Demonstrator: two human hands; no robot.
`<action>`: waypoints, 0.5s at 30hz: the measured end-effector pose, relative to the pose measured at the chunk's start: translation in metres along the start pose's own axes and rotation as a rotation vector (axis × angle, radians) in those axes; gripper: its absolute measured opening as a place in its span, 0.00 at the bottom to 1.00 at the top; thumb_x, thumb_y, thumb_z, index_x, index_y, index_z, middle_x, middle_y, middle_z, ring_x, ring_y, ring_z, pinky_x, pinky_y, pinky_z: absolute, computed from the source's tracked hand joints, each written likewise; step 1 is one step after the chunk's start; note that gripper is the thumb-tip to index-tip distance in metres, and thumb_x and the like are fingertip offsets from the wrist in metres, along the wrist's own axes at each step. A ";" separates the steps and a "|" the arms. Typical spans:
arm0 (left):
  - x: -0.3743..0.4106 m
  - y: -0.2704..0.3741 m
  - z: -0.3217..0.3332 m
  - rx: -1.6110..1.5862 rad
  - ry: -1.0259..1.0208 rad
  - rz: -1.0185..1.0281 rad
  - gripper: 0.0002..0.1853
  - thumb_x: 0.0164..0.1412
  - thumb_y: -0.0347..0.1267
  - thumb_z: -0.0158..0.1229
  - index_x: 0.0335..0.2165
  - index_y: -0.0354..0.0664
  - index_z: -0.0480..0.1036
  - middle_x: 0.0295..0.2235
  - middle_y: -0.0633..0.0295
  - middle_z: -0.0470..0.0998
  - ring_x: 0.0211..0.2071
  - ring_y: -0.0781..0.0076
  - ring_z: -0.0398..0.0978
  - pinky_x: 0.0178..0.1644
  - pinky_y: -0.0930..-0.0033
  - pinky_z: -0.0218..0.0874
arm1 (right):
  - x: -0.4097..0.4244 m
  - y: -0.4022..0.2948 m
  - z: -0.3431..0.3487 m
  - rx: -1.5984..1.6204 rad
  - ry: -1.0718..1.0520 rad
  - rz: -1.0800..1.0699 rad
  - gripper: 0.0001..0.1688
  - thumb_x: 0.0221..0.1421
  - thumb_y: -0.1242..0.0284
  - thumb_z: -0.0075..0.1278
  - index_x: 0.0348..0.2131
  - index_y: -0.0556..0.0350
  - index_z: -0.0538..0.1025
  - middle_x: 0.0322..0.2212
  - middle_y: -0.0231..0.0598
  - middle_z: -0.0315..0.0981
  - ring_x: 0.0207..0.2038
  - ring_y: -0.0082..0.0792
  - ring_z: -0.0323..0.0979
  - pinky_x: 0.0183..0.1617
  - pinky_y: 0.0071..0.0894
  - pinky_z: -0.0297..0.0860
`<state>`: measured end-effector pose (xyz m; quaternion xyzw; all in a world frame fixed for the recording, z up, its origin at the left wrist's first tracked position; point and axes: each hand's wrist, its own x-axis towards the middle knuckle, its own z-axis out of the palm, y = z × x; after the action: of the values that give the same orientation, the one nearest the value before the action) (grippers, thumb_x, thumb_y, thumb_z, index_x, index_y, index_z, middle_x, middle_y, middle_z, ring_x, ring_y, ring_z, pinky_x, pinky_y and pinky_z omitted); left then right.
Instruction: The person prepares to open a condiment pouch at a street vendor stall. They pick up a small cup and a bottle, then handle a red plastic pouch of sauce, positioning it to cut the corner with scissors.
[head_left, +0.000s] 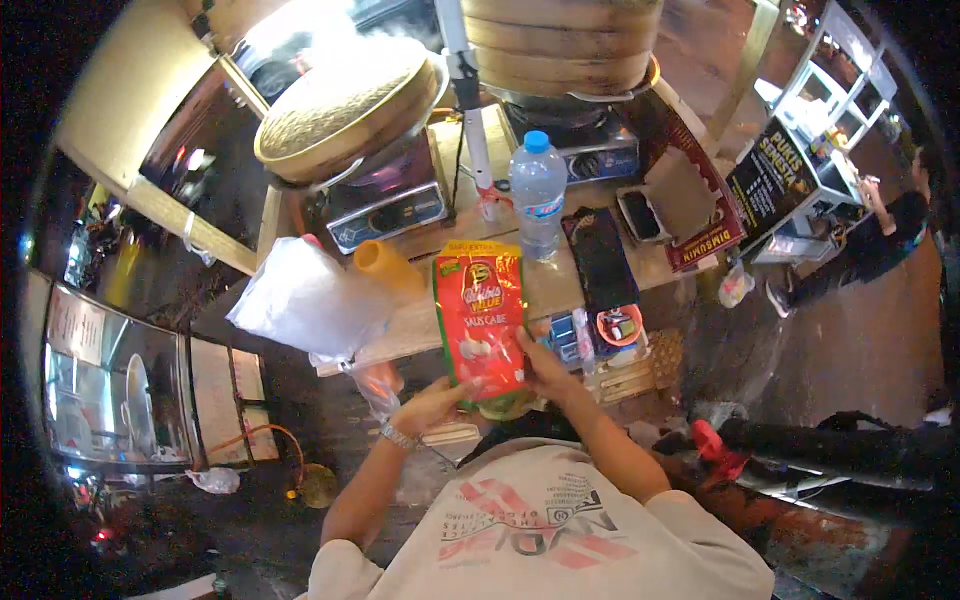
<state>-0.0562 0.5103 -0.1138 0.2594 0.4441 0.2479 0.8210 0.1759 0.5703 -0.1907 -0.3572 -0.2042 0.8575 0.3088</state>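
A red sauce pouch (487, 322) with a yellow top and green edges is held upright in front of my chest. It bears printed writing. My left hand (433, 403), with a metal watch at the wrist, grips its lower left corner. On the lower right side, my right hand (546, 367) has its thumb over the front of the pouch. Most of the fingers of both hands are hidden behind it. Just past the pouch, a clear water bottle (538, 195) with a blue cap stands on the wooden table (416, 315). An orange-yellow plastic cylinder (390, 268) lies to the left.
A white plastic bag (304, 300) sits at the table's left edge. Bamboo steamers (352, 112) steam above the gas stoves (390, 217) behind. A black pouch (602, 259), an orange bowl (619, 325) and an open carton (679, 195) are rightward. A person (889, 225) stands by another stall.
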 end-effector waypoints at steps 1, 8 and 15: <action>0.006 0.001 0.000 0.010 0.023 -0.007 0.34 0.64 0.48 0.61 0.60 0.42 0.64 0.52 0.60 0.75 0.51 0.68 0.73 0.47 0.57 0.75 | -0.005 0.006 0.005 0.172 -0.029 0.037 0.35 0.65 0.47 0.48 0.58 0.52 0.68 0.56 0.35 0.69 0.57 0.31 0.68 0.61 0.41 0.66; 0.020 -0.011 -0.035 -0.060 0.193 -0.152 0.24 0.67 0.51 0.55 0.45 0.42 0.71 0.35 0.63 0.75 0.31 0.71 0.75 0.42 0.57 0.76 | 0.003 0.047 -0.024 0.305 -0.279 0.147 0.36 0.60 0.63 0.58 0.62 0.46 0.60 0.57 0.37 0.69 0.55 0.41 0.70 0.61 0.53 0.67; 0.026 0.006 -0.032 -0.023 0.229 -0.207 0.24 0.70 0.51 0.50 0.47 0.40 0.69 0.35 0.59 0.75 0.32 0.67 0.76 0.38 0.59 0.75 | -0.013 0.040 -0.010 -0.093 -0.151 -0.230 0.37 0.59 0.78 0.54 0.63 0.47 0.57 0.56 0.43 0.66 0.52 0.43 0.73 0.54 0.47 0.75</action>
<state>-0.0723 0.5372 -0.1407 0.1730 0.5564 0.1949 0.7890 0.1750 0.5343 -0.2140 -0.2797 -0.3059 0.8305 0.3721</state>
